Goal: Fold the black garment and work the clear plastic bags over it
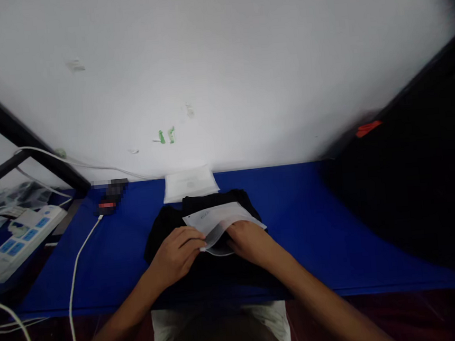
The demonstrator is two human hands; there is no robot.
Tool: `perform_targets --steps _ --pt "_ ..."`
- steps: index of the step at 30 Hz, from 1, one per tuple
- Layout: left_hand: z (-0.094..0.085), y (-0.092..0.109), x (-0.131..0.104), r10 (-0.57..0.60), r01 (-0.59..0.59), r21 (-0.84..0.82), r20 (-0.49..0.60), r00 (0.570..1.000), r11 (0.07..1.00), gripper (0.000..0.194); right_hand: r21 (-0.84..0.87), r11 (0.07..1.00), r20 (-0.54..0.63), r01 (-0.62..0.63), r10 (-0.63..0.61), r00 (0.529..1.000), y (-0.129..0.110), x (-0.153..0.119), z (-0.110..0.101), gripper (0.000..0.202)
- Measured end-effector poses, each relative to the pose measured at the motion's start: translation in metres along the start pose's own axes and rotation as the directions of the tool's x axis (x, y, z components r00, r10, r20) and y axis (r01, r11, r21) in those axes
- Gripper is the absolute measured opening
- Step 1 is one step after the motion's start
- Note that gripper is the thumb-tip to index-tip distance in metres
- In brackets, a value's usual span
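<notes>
A translucent white plastic bag (215, 215) lies over black cloth (163, 226) on the blue table, its mouth open toward me. My left hand (181, 250) pinches the left corner of the bag's mouth between thumb and fingers. My right hand (248, 238) reaches into the opening, with its fingers bent downward and their tips partly hidden; whether they hold anything cannot be made out. Behind the black cloth, a flat stack of white bags (190, 184) rests near the wall.
On the blue table (294, 202), a dark phone-like device (114, 195) with a white cable lies at the left. A white power strip (26, 238) and more cables are farther left. A large black mass (411, 175) fills the right side.
</notes>
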State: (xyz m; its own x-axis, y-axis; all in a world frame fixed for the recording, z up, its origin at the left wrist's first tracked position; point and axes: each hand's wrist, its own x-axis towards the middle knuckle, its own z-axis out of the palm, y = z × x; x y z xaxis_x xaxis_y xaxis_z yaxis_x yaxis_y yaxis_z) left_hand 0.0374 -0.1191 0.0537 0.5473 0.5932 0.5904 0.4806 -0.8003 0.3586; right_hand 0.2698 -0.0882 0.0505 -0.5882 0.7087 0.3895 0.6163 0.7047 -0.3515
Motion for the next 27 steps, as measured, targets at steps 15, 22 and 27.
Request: perform_targets --steps 15,22,27 --pt "0.002 0.018 0.018 -0.204 0.156 -0.146 -0.415 0.887 0.977 0.009 -0.092 0.902 -0.251 0.421 -0.43 0.867 -0.041 0.037 -0.024 0.024" --pt "-0.029 0.006 0.003 -0.287 0.281 -0.1 -0.565 0.773 0.955 0.01 -0.172 0.959 -0.314 0.226 -0.271 0.91 0.023 0.016 -0.046 0.02" --pt "-0.028 0.006 -0.002 -0.249 0.164 -0.223 -0.437 0.864 0.961 0.014 -0.159 0.977 -0.231 0.142 -0.177 0.957 0.031 0.0 -0.05 0.013"
